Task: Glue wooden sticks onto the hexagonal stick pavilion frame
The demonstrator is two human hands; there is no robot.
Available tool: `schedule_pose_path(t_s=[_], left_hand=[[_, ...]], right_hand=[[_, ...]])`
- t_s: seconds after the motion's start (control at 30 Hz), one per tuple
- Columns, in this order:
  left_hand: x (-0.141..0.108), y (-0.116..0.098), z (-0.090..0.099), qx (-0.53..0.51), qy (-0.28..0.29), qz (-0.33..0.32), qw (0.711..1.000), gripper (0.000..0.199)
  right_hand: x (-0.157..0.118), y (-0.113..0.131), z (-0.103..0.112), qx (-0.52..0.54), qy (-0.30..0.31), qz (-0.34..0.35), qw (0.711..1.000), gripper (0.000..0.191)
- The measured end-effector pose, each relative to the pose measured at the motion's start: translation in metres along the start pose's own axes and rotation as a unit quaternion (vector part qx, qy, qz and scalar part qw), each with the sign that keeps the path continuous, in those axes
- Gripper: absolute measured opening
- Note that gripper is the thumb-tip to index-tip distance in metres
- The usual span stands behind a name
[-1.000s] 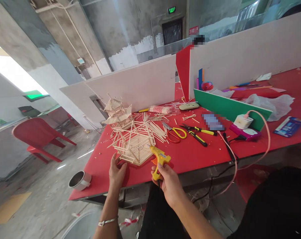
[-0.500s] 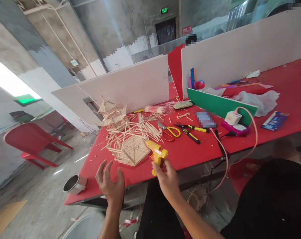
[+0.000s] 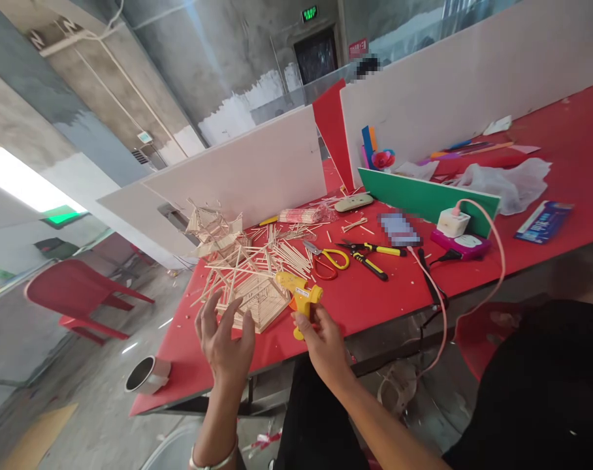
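Observation:
A yellow glue gun (image 3: 302, 294) is held by its handle in my right hand (image 3: 324, 343), its nozzle end pointing left. My left hand (image 3: 228, 336) is raised over the table's front edge with fingers spread, nothing in it. Behind my left hand lies a flat polygonal frame of thin wooden sticks (image 3: 264, 303), partly hidden by my fingers. A stick-built model (image 3: 211, 225) stands farther back, and loose sticks (image 3: 294, 258) are heaped beside it. Scissors (image 3: 333, 260) with red and yellow handles lie right of the sticks, next to black-and-yellow pliers (image 3: 369, 261).
On the red table (image 3: 375, 303) are a phone (image 3: 398, 228), a purple power strip (image 3: 460, 245) with a pink cable, and a green board (image 3: 424, 196). A metal cup (image 3: 154, 376) is at the left corner. A person in black sits at the right.
The view has shifted slightly. My left hand has moved a little right and up, nearer the stick frame, fingers still spread. My right hand still holds the glue gun.

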State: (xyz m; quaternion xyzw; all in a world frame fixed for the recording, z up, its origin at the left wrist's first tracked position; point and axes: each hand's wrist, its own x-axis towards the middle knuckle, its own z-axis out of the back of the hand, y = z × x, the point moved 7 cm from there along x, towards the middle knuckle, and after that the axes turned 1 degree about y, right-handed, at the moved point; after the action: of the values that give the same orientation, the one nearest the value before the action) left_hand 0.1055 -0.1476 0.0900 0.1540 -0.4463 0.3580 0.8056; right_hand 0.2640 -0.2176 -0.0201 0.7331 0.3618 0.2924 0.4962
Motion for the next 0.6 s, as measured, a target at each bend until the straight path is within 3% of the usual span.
schedule_pose_path(t_s=[0.13, 0.33, 0.6], left_hand=[[0.004, -0.001, -0.002, 0.003, 0.003, -0.012, 1.0, 0.022], [0.011, -0.005, -0.011, -0.003, 0.012, -0.046, 0.999, 0.018], [0.016, -0.009, -0.006, -0.002, 0.001, -0.049, 0.999, 0.015]], right_hand=[[0.016, 0.027, 0.006, -0.102, 0.014, 0.055, 0.993, 0.037], [0.047, 0.058, 0.013, -0.295, 0.069, 0.117, 0.946, 0.035], [0.069, 0.059, 0.022, -0.256, 0.115, 0.087, 0.956, 0.037]])
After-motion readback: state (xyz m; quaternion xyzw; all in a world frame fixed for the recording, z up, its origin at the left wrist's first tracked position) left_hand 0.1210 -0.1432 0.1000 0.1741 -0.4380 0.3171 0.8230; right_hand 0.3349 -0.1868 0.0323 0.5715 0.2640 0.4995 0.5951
